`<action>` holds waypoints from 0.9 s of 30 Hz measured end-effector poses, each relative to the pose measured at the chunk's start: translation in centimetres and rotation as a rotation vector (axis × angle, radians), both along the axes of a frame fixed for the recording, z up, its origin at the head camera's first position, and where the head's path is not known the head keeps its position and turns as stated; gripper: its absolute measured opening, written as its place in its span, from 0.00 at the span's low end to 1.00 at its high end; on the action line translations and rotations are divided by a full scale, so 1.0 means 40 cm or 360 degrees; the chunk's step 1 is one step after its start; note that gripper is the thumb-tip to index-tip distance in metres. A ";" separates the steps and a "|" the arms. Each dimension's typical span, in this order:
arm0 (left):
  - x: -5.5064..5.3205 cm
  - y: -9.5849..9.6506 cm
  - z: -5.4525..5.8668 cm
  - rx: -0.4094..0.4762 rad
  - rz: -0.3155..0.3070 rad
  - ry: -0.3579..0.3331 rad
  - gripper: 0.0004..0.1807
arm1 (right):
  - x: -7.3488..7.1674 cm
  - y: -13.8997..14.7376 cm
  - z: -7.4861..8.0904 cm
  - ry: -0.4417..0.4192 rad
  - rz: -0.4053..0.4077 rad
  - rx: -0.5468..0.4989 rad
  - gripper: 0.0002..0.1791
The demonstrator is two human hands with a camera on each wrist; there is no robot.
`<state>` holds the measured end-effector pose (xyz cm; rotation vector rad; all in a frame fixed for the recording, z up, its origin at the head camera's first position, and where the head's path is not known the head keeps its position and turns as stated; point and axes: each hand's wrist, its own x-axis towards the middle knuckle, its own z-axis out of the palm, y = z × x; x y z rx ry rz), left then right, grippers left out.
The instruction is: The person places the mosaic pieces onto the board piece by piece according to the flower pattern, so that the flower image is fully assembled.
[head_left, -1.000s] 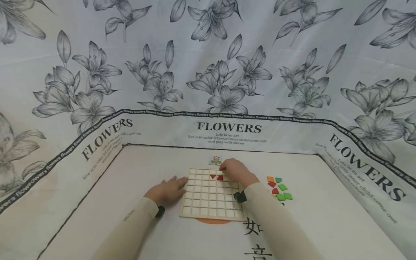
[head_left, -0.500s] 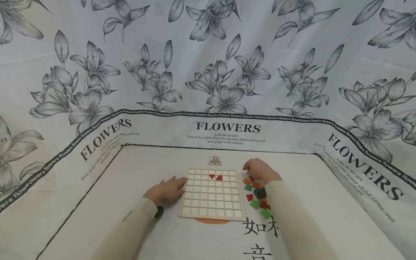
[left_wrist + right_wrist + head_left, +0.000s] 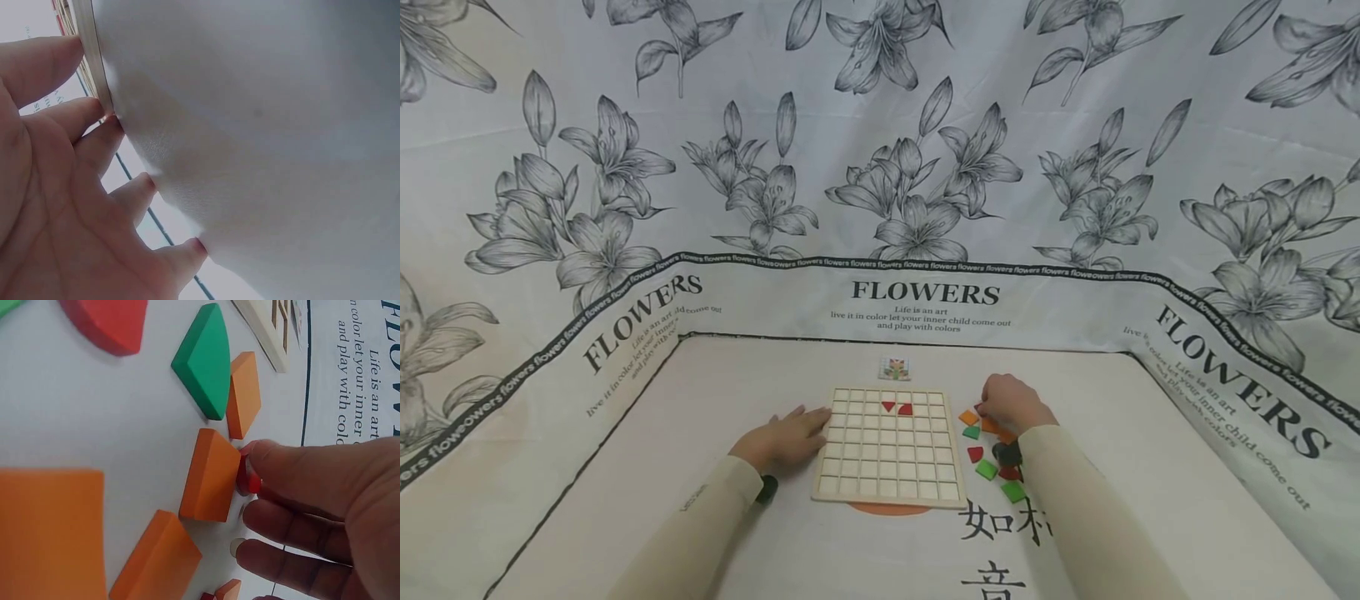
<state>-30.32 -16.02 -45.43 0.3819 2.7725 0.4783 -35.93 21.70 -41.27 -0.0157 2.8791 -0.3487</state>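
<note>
My left hand point(image 3: 784, 437) lies on the tabletop with spread fingers touching the left edge of a pale wooden grid board point(image 3: 887, 460). Up close in the left wrist view, the thumb and a fingertip meet the board's side point(image 3: 92, 56). On the board, a red triangle tile point(image 3: 888, 406) and a red rounded tile point(image 3: 906, 409) sit in neighbouring cells near the top. Right of the board, my right hand point(image 3: 1017, 402) pinches a small red tile point(image 3: 252, 480) between thumb and fingers, low at the table. An orange tile point(image 3: 211, 476) lies right against it; the red tile's full shape is hidden.
Loose tiles lie around the right hand: a green rounded one point(image 3: 206, 362), a light green square point(image 3: 987, 469), a red one point(image 3: 975, 454) and several orange. A small patterned card point(image 3: 895, 369) lies beyond the board. Printed cloth point(image 3: 925, 304) walls the table's back and sides.
My right hand has left the board's top right, crossed to the loose tiles at the right, and lowered onto a red one. The left hand has stayed at the board's edge.
</note>
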 end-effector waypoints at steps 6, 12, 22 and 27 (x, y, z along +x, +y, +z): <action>-0.003 -0.003 -0.004 -0.0006 -0.0007 0.0005 0.31 | -0.005 -0.002 -0.007 0.0012 -0.0021 -0.0017 0.12; -0.003 -0.001 -0.005 -0.0009 -0.0004 0.0002 0.31 | -0.016 -0.005 -0.019 -0.0011 -0.0134 -0.0163 0.09; -0.001 0.001 0.006 0.0009 0.0003 -0.0021 0.31 | -0.022 -0.023 -0.009 0.0065 -0.0132 -0.0351 0.09; 0.001 0.001 0.008 0.0024 0.0001 -0.0018 0.31 | -0.028 -0.040 -0.003 0.0147 -0.0004 -0.0387 0.10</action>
